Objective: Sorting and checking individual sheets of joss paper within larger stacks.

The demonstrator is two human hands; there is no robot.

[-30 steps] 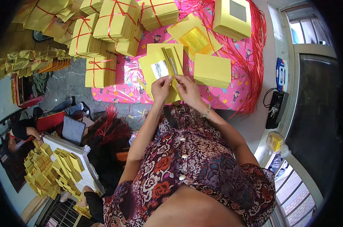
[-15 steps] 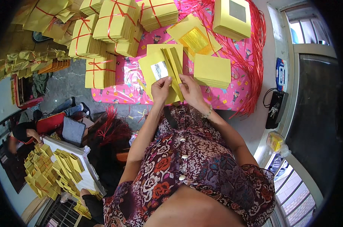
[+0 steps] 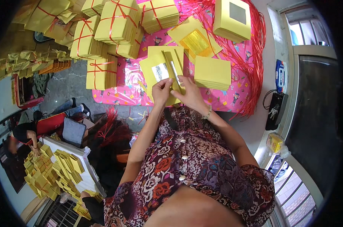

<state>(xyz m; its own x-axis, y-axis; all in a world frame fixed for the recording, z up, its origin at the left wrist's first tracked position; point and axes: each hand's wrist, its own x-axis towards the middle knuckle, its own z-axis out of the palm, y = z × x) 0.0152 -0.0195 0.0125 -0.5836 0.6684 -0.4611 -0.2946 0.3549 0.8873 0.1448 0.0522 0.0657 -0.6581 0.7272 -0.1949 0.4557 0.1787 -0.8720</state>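
While your left hand (image 3: 161,92) pinches thumb and forefinger together on the fold of the yellow paper (image 3: 158,61), your right hand (image 3: 189,92) sits just beside it with thumb and fingers parted, their tips at the folded strip (image 3: 170,65); whether they grip that strip or only press it, you cannot tell from this angle. Your yellow paper lies on the pink tablecloth (image 3: 131,90), close in front of you, with a silver patch (image 3: 160,72) left of its fold. Just right of the yellow paper stands a squared stack of yellow sheets (image 3: 212,72); beyond it lies a loose sheet (image 3: 183,30) bearing a gold square (image 3: 196,42). Well right of the yellow paper hang long red ribbons (image 3: 256,64). To its left you have tied bundles (image 3: 116,26) heaped up, and farther left, nearer you, a co-worker's hand (image 3: 36,151) reaches over a white table (image 3: 89,179).
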